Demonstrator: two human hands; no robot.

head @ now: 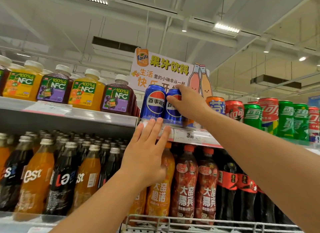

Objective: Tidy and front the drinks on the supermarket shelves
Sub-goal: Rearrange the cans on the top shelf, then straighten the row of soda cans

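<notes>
Fronting blue cans at the top shelf's front edge

The top shelf carries juice bottles and cans; the right hand curls round the second blue can, likely turning its label forward beside the first blue can, while the left hand, fingers spread flat, steadies the price strip.

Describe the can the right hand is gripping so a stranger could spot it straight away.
Find the juice sign with the Fanta can picture above the top shelf. Directly below it stand two blue Pepsi cans; the one meant is the right-hand Pepsi can, held by the right hand. Unlike the left Pepsi can, its logo is partly hidden by fingers, and an orange can stands on its other side.
</notes>
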